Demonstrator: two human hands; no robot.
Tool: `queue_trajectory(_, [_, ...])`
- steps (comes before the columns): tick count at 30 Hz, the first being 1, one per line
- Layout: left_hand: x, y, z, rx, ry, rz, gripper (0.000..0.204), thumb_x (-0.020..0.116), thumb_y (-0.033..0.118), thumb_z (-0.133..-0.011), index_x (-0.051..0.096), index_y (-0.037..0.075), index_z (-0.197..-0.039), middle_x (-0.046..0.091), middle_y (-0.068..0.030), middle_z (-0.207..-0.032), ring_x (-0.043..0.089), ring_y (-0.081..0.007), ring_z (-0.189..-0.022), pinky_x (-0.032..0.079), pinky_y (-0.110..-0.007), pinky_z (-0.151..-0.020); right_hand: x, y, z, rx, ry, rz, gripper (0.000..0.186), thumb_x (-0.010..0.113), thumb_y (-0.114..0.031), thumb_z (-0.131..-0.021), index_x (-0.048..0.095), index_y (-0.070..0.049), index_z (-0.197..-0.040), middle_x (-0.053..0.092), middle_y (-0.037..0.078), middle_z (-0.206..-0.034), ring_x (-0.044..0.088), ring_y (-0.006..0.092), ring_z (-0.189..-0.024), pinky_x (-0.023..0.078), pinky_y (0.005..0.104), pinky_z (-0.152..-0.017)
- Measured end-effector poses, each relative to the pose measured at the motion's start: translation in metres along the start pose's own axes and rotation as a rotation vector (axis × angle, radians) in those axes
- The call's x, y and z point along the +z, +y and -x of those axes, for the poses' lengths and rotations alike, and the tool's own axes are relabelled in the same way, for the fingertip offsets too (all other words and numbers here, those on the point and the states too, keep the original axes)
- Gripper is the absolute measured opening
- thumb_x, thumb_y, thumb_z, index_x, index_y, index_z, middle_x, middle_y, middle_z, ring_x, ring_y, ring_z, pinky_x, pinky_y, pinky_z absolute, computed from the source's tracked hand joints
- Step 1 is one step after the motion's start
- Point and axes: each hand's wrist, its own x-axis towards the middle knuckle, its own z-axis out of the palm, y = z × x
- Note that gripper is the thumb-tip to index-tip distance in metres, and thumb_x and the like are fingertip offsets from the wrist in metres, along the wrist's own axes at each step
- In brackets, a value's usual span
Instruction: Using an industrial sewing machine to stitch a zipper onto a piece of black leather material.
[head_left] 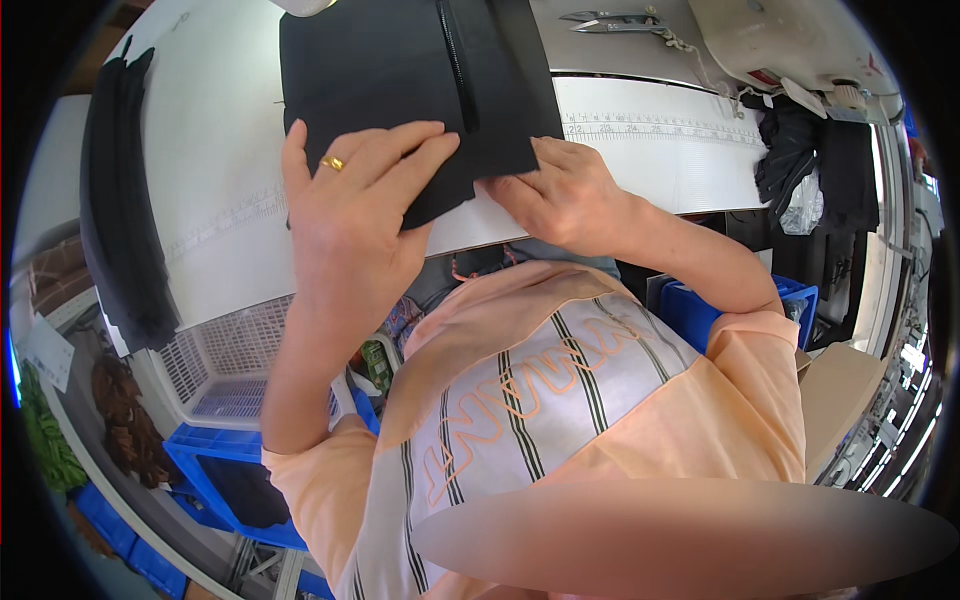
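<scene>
Centrally: one flat black fabric panel [375, 75] with a dark metal-toothed zipper [455, 60] set lengthwise, lying across the white counter [225, 150] directly before the person, its near edge close to the counter's front edge.

Left hand [350, 205]: bare, a plain gold ring [332, 163] on one finger; palm down on the panel's near left part, grip spread, fingers extended over the cloth and the little finger held apart.

Right hand [570, 195]: bare, at the panel's near right corner; fingers curled, grip pinching the cloth at that corner.

Counter, right side: printed ruler scale [655, 128] along the white surface; beyond it, on a grey section, one pair of silver metal snips [610, 22] with a pale twisted cord [685, 45] near the handles; one off-white sewing machine body [800, 40], at the upper right.

Far right: bundled black cloth [790, 150], with a clear plastic bag [803, 207] against it.

Left side: long black fabric strips [125, 200], laid across the counter and hanging over its front edge.

Below, left: one white perforated plastic basket [190, 365] above a blue plastic crate [190, 450]; brown cloth [130, 420]; green cloth [45, 430].

Below, right: one blue plastic bin [685, 312]; one brown cardboard box [845, 390].
</scene>
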Motion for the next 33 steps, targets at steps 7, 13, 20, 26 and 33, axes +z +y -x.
queue_trajectory(7, [0.034, -0.002, 0.02, 0.025, 0.109, -0.073, 0.044, 0.074, 0.007, -0.062, 0.071, 0.011, -0.106, 0.068, 0.0034, -0.11, 0.063, -0.0166, -0.093, 0.024, -0.059, -0.108, 0.002, -0.02, 0.016, 0.063, -0.049, -0.08, 0.022, 0.066, -0.009, -0.07, 0.063, 0.002, -0.089, 0.062, 0.013, -0.087, 0.064, 0.0303, -0.091, 0.054, 0.0382, -0.085])
queue_trajectory(13, [0.032, 0.007, 0.018, -0.021, 0.053, -0.09, 0.052, 0.07, 0.001, -0.063, 0.071, 0.015, -0.112, 0.066, 0.0027, -0.114, 0.063, -0.018, -0.097, 0.019, -0.057, -0.112, -0.001, -0.021, 0.02, 0.083, -0.011, -0.166, 0.025, 0.071, -0.013, -0.074, 0.065, 0.002, -0.094, 0.065, 0.013, -0.09, 0.064, 0.03, -0.098, 0.053, 0.0417, -0.089])
queue_trajectory(20, [0.039, 0.003, 0.017, 0.071, 0.082, -0.075, 0.044, 0.076, 0.009, -0.06, 0.071, 0.009, -0.103, 0.058, 0.0012, -0.1, 0.061, -0.0173, -0.09, 0.023, -0.06, -0.107, 0.002, -0.022, 0.023, 0.109, 0.015, -0.143, 0.025, 0.073, -0.017, -0.076, 0.069, -0.001, -0.094, 0.068, 0.012, -0.094, 0.064, 0.0272, -0.1, 0.052, 0.0429, -0.092])
queue_trajectory(26, [0.04, 0.0, 0.014, 0.091, 0.079, -0.048, 0.043, 0.075, 0.009, -0.062, 0.07, 0.007, -0.105, 0.062, 0.0005, -0.107, 0.062, -0.0168, -0.094, 0.02, -0.059, -0.109, 0.0, -0.022, 0.023, 0.102, 0.002, -0.09, 0.023, 0.072, -0.018, -0.076, 0.07, -0.005, -0.094, 0.068, 0.011, -0.093, 0.064, 0.0253, -0.1, 0.047, 0.0444, -0.099])
queue_trajectory(33, [0.04, 0.005, 0.013, 0.096, 0.066, -0.049, 0.046, 0.074, 0.011, -0.062, 0.068, 0.004, -0.108, 0.064, -0.0008, -0.115, 0.063, -0.016, -0.098, 0.019, -0.059, -0.11, -0.006, -0.019, 0.025, 0.091, -0.072, -0.128, 0.022, 0.072, -0.021, -0.078, 0.07, -0.004, -0.093, 0.061, 0.005, -0.071, 0.065, 0.0225, -0.083, 0.047, 0.0431, -0.099])
